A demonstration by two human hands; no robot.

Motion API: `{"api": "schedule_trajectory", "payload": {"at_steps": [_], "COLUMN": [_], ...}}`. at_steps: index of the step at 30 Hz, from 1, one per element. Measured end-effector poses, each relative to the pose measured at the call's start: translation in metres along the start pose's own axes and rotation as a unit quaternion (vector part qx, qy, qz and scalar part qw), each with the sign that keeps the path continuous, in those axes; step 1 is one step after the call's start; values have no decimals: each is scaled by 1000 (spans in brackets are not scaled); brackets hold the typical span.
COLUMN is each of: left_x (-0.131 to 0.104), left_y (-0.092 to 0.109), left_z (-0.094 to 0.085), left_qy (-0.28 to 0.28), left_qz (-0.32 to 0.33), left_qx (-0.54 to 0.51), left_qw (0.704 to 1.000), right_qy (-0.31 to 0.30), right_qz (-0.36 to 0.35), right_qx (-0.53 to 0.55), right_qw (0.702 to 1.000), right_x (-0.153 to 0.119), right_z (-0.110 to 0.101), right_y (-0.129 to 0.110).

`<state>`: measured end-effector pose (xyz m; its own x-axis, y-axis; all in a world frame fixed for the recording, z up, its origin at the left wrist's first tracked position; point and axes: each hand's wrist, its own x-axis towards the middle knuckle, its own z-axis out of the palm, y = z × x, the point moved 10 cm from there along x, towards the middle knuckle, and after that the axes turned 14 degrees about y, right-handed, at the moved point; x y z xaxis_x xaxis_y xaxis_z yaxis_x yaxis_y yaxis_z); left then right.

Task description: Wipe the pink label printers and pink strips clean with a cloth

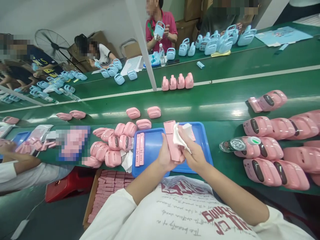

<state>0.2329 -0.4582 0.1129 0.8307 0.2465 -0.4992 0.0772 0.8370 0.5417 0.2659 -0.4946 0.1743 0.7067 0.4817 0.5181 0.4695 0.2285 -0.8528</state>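
Note:
My left hand (165, 154) is closed around a long pink plastic piece (170, 137), held upright over a blue tray (152, 133). In my right hand (193, 151) is a white cloth (182, 135), pressed against the right side of that piece. Part of the pink piece is hidden behind the cloth and my fingers. Two narrow pink strips with small dark marks (140, 150) lie side by side in the left part of the tray. Another pink bit (192, 135) shows in the tray behind my right hand.
Pink rounded cases (112, 158) crowd the tray's left, beside a crumpled white cloth (128, 161). More pink cases (262, 171) and a bottle lying down (232, 145) are at right. A box of pink pieces (112, 183) stands below the table edge. Co-workers handle light-blue cases (217, 46) opposite.

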Motion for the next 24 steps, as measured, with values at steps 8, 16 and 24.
{"api": "schedule_trajectory", "payload": {"at_steps": [8, 16, 24], "left_x": [11, 22, 37], "left_y": [-4, -7, 0], "left_z": [-33, -25, -29], "left_qy": [169, 122, 134], "left_qz": [-31, 80, 108], "left_qx": [65, 275, 250], "left_qw": [983, 950, 953], "right_qy": [-104, 5, 173], "right_qz": [-288, -107, 378], "right_qx": [-129, -181, 21], "right_qw": [943, 978, 909], "right_x": [-38, 12, 6], "right_z": [-2, -25, -71], "right_y": [-20, 28, 133]}}
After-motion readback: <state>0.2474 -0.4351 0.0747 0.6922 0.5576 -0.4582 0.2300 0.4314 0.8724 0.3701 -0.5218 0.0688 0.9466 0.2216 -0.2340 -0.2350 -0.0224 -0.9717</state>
